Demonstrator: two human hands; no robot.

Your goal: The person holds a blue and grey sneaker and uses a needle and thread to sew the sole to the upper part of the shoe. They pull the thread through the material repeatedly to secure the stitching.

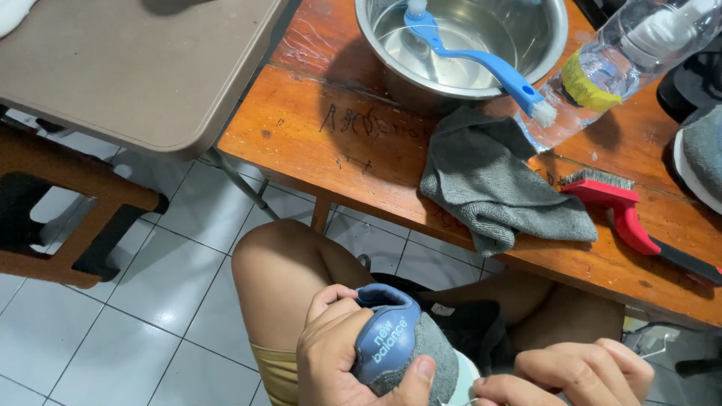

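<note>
Grey-blue shoe (402, 346) heel in left hand (338, 361) clasp over the lap, right hand (579, 376) curled, grasp unclear.

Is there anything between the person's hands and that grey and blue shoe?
Nothing visible. The left hand already grips the heel of the shoe directly, thumb across it. The right hand sits just beside the shoe, with nothing seen between them.
</note>
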